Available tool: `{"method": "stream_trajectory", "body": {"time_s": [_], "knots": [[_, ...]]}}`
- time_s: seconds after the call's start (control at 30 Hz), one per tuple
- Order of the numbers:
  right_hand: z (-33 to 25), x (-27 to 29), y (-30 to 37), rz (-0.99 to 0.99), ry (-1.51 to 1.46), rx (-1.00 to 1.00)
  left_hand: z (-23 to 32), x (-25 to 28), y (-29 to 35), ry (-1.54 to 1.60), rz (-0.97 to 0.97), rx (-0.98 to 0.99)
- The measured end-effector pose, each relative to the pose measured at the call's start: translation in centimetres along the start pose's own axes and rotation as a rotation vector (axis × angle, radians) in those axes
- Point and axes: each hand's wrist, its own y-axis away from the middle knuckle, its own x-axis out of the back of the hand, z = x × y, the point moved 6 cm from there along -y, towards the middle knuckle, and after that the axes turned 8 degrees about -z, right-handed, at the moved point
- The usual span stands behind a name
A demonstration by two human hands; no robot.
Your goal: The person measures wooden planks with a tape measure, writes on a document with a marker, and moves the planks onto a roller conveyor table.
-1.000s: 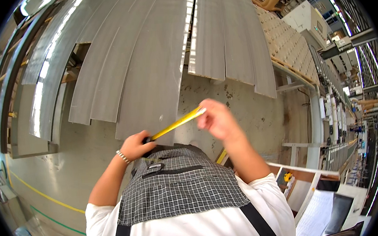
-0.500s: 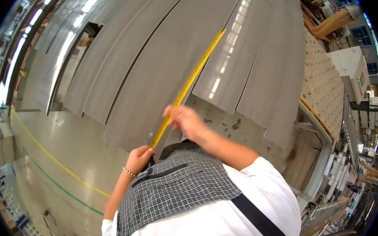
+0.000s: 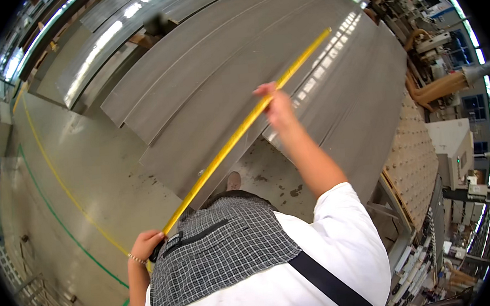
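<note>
A yellow tape measure point(image 3: 227, 148) has its blade pulled out long, slanting from my waist up to the far right over large flat grey panels point(image 3: 197, 116). My left hand point(image 3: 145, 245), with a beaded bracelet at the wrist, is closed at the near end of the blade, beside my left hip. A dark part, perhaps the case, shows only partly there. Farther out, my right hand point(image 3: 277, 108) grips the blade partway along, its fingers slightly blurred. The blade's free end sticks out beyond that hand, above the panels.
Past the panels on the right stands a table with a studded tan top point(image 3: 410, 153), beside a pale control box point(image 3: 452, 147). Another grey panel stack point(image 3: 94, 61) lies at the far left. Yellow and green lines point(image 3: 63, 231) cross the floor. My shoe point(image 3: 233, 180) shows below the panels.
My left hand has drawn back toward my left hip, and my right hand has moved up and to the right. More blade now spans between them. The view has shifted too.
</note>
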Motion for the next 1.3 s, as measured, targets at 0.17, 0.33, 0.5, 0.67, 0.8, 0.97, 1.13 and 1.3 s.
{"method": "stream_trajectory", "body": {"time_s": [0.17, 0.33, 0.5, 0.67, 0.8, 0.97, 1.13, 1.3], "knots": [[13.9, -13.3, 15.7, -0.419, 0.248, -0.429, 3.9, -2.6, -7.9, 0.012, -0.089, -0.104], [9.9, -9.6, 9.2, -0.141, 0.235, -0.34, 0.9, 0.6, -3.5, 0.046, -0.142, -0.041], [-6.6, 4.1, -6.3, 0.218, 0.125, 0.018, -6.0, 6.5, 7.2, 0.131, -0.191, 0.148], [-1.3, 0.8, -5.2, 0.131, 0.1, -0.002, -3.8, 6.0, 4.7, 0.06, -0.132, 0.14], [12.4, -6.3, 5.9, -0.091, 0.21, -0.35, 3.2, 1.6, -6.7, -0.094, -0.178, -0.061], [18.8, -10.9, 13.6, -0.307, 0.11, -0.557, 7.4, -3.7, -14.9, 0.182, -0.278, -0.017], [12.1, -3.4, 1.9, 0.042, 0.131, -0.335, 6.5, -2.6, -9.4, 0.223, -0.252, -0.05], [-0.1, 7.1, -13.0, 0.286, -0.07, 0.166, -4.7, 2.5, 1.1, 0.282, -0.085, 0.169]]}}
